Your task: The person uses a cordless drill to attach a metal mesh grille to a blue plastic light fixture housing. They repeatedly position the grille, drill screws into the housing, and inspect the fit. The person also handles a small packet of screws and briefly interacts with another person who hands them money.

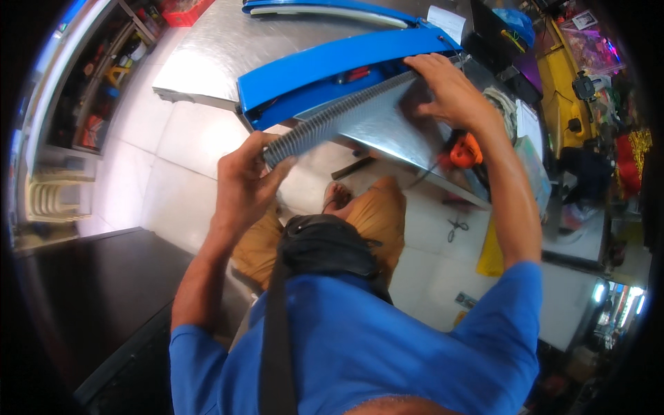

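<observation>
A long, straight, silver-grey metal piece with closely ribbed fins (332,123) slants upward to the right between my hands. My left hand (245,181) pinches its lower-left end between thumb and fingers. At the upper-right end, my right hand (449,91) is closed on the same piece, fingers over the top and thumb below; part of that end is hidden by the hand. Just beyond it, a curved blue casing (325,61) lies at the edge of the metal table (197,59), its open side toward me, with small red parts inside.
Behind the casing is another curved blue and white part (332,12). An orange tool (465,151) sits by my right forearm. Scissors (456,228) lie on the tiled floor. Stacked cream stools (55,197) and a dark tabletop (104,297) are at left. Clutter fills the right side.
</observation>
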{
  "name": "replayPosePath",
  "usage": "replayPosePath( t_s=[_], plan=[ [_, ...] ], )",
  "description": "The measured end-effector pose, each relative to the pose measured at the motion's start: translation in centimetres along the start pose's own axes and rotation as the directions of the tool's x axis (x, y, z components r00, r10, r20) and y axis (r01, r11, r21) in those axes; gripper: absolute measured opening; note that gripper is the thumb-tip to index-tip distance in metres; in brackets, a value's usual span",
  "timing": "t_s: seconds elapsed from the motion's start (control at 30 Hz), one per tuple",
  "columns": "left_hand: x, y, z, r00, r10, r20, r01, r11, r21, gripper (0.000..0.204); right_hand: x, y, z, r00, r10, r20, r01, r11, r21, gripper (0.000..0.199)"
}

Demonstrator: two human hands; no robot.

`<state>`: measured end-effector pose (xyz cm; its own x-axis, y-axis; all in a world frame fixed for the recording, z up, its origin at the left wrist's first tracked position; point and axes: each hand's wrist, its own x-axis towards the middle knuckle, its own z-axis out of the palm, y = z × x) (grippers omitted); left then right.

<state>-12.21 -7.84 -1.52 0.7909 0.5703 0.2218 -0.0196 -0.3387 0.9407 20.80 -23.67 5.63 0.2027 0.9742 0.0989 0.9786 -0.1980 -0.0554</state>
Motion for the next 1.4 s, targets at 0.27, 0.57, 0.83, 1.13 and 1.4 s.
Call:
replayPosePath(
  t_s=[0.27,0.57,0.83,1.13,1.4],
  plan=[
    [0.9,-1.4,0.1,0.955,0.223,-0.197,-0.129,0.907,0.402,0.04,-2.0,0.2,3.6,0.845,0.047,-0.532,0.006,0.995,0.097,0.035],
    [0.2,-4.2,-0.2,0.93,0.236,-0.28,-0.125,0.923,0.364,0.041,-1.4,0.0,3.3,0.878,0.074,-0.473,-0.039,0.996,0.085,0.038],
    [0.7,-5.8,0.6,0.89,0.279,-0.36,-0.175,0.939,0.295,0.042,-1.1,0.1,3.2,0.891,0.103,-0.442,-0.057,0.992,0.116,0.036],
    [0.0,-4.3,-0.5,0.892,0.373,-0.255,-0.185,0.816,0.547,0.039,-1.5,0.0,2.9,0.89,0.159,-0.427,-0.069,0.973,0.218,0.037],
    [-2.1,4.0,-2.0,0.72,0.686,-0.103,-0.603,0.692,0.396,0.018,-3.1,-5.2,1.4,0.877,0.1,-0.469,-0.013,0.983,0.185,0.04]
  ],
)
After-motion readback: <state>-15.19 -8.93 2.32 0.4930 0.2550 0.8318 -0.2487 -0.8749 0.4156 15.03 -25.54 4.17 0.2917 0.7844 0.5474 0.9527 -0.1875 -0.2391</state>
